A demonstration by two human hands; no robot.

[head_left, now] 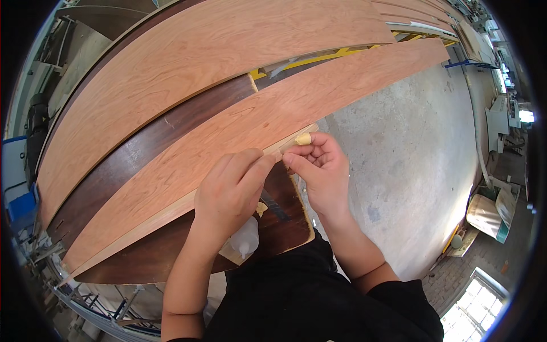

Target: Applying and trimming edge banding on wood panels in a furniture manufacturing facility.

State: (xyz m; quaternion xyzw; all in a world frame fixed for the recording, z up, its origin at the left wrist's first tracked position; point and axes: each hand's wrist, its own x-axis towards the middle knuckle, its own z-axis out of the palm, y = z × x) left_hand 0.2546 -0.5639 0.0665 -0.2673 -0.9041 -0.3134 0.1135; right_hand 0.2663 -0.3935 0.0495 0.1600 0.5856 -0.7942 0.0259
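While the left hand (228, 185) touches a wooden strip (171, 213), the right hand (326, 174) curls its fingers (302, 164) narrowly, both grips unclear.

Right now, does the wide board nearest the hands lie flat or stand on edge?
Flat: the board shows its broad face upward.

A narrow wooden panel (268, 114) is laid over the tabletop (154, 259), with a wide wooden panel (199, 57) situated behind it. Along the narrow panel's near edge a wooden strip (154, 221) is placed. Left of the right hand (325, 171), the left hand (231, 176) is positioned. Rightward, concrete floor (399, 148) is noted.
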